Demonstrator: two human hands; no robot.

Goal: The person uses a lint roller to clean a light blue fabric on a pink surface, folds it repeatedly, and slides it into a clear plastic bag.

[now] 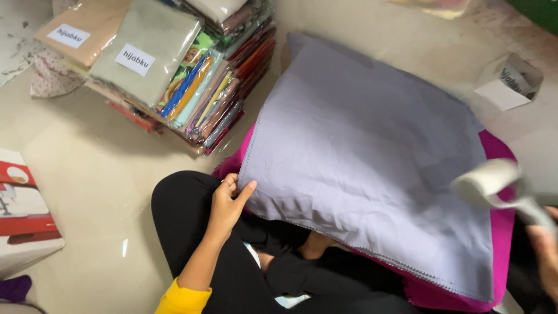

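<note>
Gripping: left hand (225, 203) has its fingers (231, 185) curled over the left edge of the grey cloth (360, 163), thumb raised against the fabric.
Grey cloth: spread flat across the person's lap, zigzag-cut edges showing, lying on top of a magenta cloth (500, 227).
Magenta cloth: peeks out along the right and lower sides and at the left corner of the grey one.
Right hand: (543, 256) blurred at the right edge; it seems to be grasping a white strip (494, 183), though I cannot tell how tightly the fingers are clenched.
Stack: wrapped folded fabrics (192, 75) piled on the floor (87, 174), well apart from the hands.
Box: red and white carton (23, 215) at the left edge.
</note>
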